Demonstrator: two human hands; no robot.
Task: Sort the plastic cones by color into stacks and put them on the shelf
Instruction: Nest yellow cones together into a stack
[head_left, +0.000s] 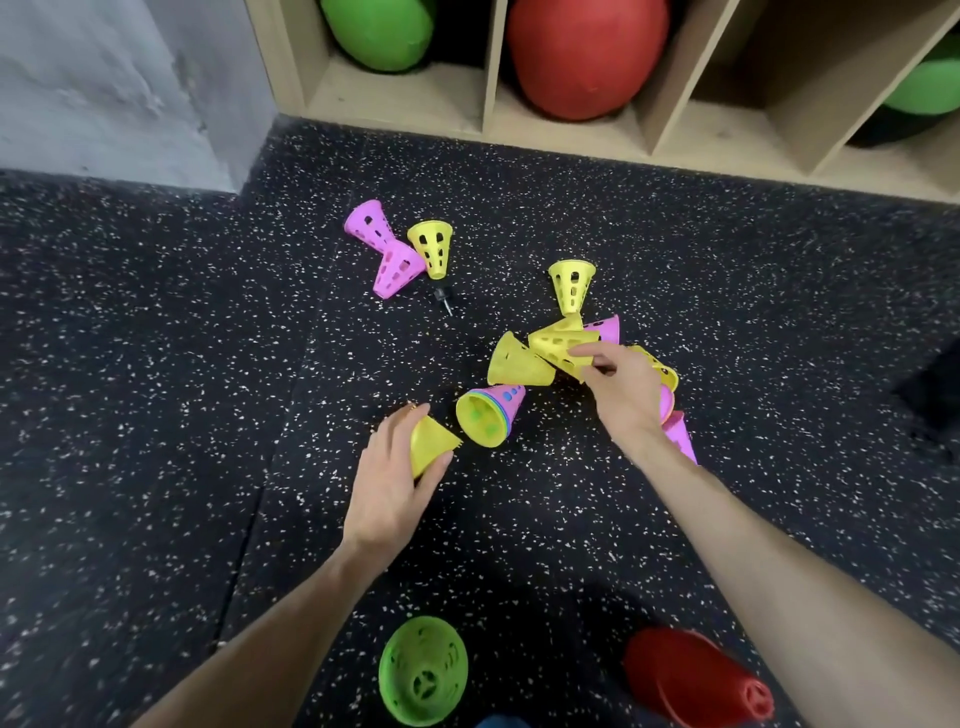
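Observation:
Plastic cones lie scattered on the dark speckled floor. My left hand (390, 478) grips a yellow cone (430, 444). My right hand (621, 387) pinches another yellow cone (558, 343) in a pile of yellow and pink cones. Beside it lies a yellow cone (514, 364) and a nested stack with a pink outer cone (491, 413). A yellow cone (571, 285) stands further back. Two pink cones (370, 226) (397, 270) and a yellow cone (431, 248) lie at the far left. A green stack (423, 670) and a red stack (696, 675) sit near me.
The wooden shelf (493, 111) stands at the back, its cubbies holding a green ball (376, 31), a red ball (587, 52) and another green ball (930, 85). A small black item (444, 299) lies on the floor. A grey wall (119, 88) is at the left.

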